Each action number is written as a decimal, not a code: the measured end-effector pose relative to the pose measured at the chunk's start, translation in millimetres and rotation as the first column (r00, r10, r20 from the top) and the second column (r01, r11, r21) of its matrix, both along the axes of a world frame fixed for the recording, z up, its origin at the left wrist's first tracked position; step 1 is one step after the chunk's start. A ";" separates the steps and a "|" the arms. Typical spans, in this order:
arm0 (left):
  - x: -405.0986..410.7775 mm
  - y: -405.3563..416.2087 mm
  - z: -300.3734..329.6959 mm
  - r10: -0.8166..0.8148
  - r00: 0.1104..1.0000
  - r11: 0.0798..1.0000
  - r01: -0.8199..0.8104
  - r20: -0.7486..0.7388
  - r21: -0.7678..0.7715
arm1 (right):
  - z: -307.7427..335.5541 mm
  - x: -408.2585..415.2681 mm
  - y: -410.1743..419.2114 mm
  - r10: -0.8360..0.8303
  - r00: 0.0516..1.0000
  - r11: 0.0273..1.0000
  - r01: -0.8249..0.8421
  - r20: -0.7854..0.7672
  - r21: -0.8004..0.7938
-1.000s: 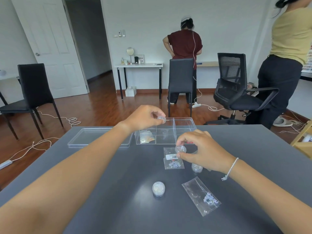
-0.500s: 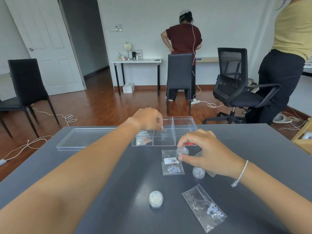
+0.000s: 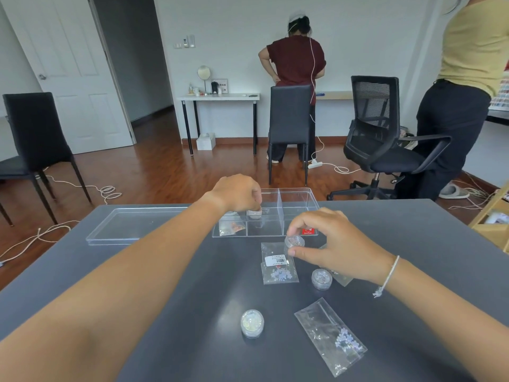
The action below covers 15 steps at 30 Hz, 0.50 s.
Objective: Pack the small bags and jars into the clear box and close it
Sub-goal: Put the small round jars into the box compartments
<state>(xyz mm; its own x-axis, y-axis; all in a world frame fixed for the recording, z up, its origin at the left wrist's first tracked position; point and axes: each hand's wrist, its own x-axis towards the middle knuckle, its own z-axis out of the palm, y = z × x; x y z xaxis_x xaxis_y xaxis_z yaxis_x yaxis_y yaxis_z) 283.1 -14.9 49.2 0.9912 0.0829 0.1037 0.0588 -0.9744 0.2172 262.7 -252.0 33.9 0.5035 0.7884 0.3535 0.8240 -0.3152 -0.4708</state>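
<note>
A clear divided box (image 3: 296,195) stands open at the far side of the dark table. My left hand (image 3: 237,193) reaches into its middle part, fingers closed on a small white jar (image 3: 254,214) that is low inside a compartment. A small bag (image 3: 232,226) lies in the box's near left compartment. My right hand (image 3: 333,244) pinches a small glitter jar (image 3: 295,241) just in front of the box. On the table lie a labelled bag (image 3: 278,264), a second jar (image 3: 321,278), a third jar (image 3: 252,323) and another bag (image 3: 330,334).
The box's clear lid (image 3: 132,226) lies flat left of the box. Another bag (image 3: 340,278) is partly hidden under my right hand. Beyond the table stand black chairs (image 3: 289,125), an office chair (image 3: 382,144) and two people. A wooden rack (image 3: 493,219) is at the right edge.
My left hand has lowered the small white jar from above the box down into a compartment. My right hand keeps its jar, raised slightly off the labelled bag.
</note>
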 end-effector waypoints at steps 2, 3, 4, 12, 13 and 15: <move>-4.6 4.4 -1.0 -0.022 0.999 0.996 0.026 0.049 -0.085 | 3.8 2.9 3.3 -0.006 1.000 1.000 0.006 -0.016 0.021; -7.7 6.8 -1.3 -0.029 0.997 0.990 0.039 0.073 -0.133 | 6.4 4.7 5.6 -0.006 0.999 0.999 0.007 -0.034 0.036; -11.2 9.3 -1.6 -0.034 0.995 0.984 0.051 0.096 -0.173 | 9.2 7.0 8.4 -0.006 0.998 0.999 0.009 -0.057 0.053; -57.9 31.2 -22.6 0.014 0.954 0.967 0.064 0.299 -0.248 | 27.6 40.6 46.0 -0.096 0.985 0.990 0.109 -0.146 0.087; -63.1 32.5 -26.9 0.031 0.951 0.964 0.052 0.308 -0.260 | 27.9 45.4 52.0 -0.106 0.983 0.990 0.118 -0.148 0.074; -70.4 33.6 -33.5 0.072 0.941 0.952 0.033 0.330 -0.303 | 25.9 55.2 64.0 -0.134 0.981 0.989 0.142 -0.138 0.048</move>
<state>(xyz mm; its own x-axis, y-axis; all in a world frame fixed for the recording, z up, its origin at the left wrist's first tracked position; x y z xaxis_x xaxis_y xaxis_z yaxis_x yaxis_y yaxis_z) 212.7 18.7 15.7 0.9007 0.1810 0.3949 -0.0503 -0.8594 0.5088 317.9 -187.9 59.8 0.6521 0.6881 0.3183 0.7026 -0.3907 -0.5948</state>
